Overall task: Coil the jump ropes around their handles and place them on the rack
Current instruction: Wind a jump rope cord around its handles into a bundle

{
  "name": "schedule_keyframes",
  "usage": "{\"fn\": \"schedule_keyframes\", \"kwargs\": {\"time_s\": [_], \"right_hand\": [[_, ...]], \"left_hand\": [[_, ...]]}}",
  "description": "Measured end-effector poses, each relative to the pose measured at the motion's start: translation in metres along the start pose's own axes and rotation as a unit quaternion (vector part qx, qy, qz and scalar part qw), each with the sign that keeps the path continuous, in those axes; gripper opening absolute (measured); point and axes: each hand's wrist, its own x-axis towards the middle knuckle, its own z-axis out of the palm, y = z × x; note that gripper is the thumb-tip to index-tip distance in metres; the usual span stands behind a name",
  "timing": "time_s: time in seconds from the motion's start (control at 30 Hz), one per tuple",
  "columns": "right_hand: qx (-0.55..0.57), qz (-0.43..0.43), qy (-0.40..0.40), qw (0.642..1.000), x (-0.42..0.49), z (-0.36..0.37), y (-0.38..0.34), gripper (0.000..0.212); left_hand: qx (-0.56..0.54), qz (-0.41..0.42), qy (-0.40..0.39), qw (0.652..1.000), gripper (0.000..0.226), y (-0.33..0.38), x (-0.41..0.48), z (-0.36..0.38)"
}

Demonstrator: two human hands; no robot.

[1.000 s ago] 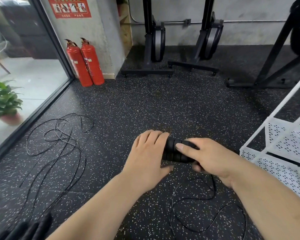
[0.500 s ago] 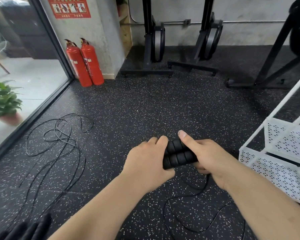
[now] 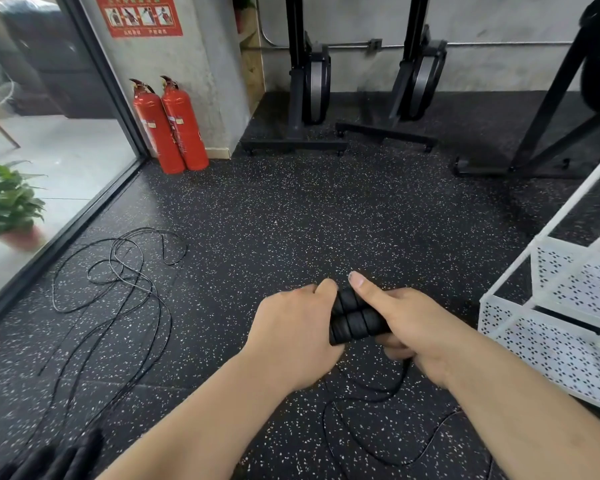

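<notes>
Two black ribbed jump rope handles (image 3: 352,320) lie side by side between my hands, low in the middle of the view. My left hand (image 3: 293,336) grips their left ends and my right hand (image 3: 407,323) grips their right ends, its forefinger stretched over the top. Their thin black rope (image 3: 361,441) hangs below my right hand and loops loosely on the floor. More black ropes (image 3: 118,282) lie tangled on the floor at the left, running to several black handles (image 3: 59,459) at the bottom left corner. The white perforated rack (image 3: 548,344) stands at the right.
Two red fire extinguishers (image 3: 170,129) stand by the wall at the back left. Black machine stands (image 3: 293,143) line the back wall. A glass wall (image 3: 49,188) runs along the left, with a potted plant (image 3: 4,206) behind it. The floor is black speckled rubber.
My hands brought the two handles together, side by side, and lifted them slightly. My right forefinger came to rest over the top handle. The rope loop below shifted a little.
</notes>
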Motion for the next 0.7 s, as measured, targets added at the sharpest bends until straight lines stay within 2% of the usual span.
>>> {"fn": "schedule_keyframes", "kwargs": {"time_s": [0.1, 0.2, 0.3, 0.4, 0.5, 0.57, 0.63, 0.7], "right_hand": [[0.013, 0.002, -0.010, 1.000, -0.003, 0.000, -0.004, 0.059], [-0.032, -0.011, 0.007, 0.999, -0.007, -0.001, -0.009, 0.062], [-0.029, -0.048, 0.037, 0.998, -0.007, -0.004, -0.013, 0.065], [-0.055, -0.107, 0.047, 0.992, -0.005, -0.009, -0.012, 0.056], [-0.234, -0.183, 0.081, 0.952, -0.003, -0.013, -0.004, 0.053], [-0.330, -0.216, 0.085, 0.915, -0.001, -0.010, 0.004, 0.035], [-0.377, -0.214, 0.083, 0.897, -0.003, -0.002, 0.006, 0.014], [-0.419, -0.216, 0.105, 0.875, -0.008, 0.007, 0.004, 0.021]], "left_hand": [[-0.007, -0.004, -0.020, 1.000, 0.031, 0.001, 0.001, -0.003], [-0.011, -0.014, -0.016, 1.000, 0.031, 0.002, 0.001, -0.008], [-0.034, -0.048, -0.017, 0.998, 0.029, -0.002, 0.003, -0.013], [-0.084, -0.096, -0.013, 0.992, 0.026, -0.008, 0.006, -0.018], [-0.122, -0.147, -0.007, 0.982, 0.025, -0.017, 0.009, -0.020], [-0.130, -0.180, -0.003, 0.975, 0.024, -0.024, 0.011, -0.021], [-0.117, -0.205, 0.002, 0.972, 0.025, -0.029, 0.013, -0.021], [-0.099, -0.219, 0.007, 0.971, 0.026, -0.033, 0.014, -0.020]]}}
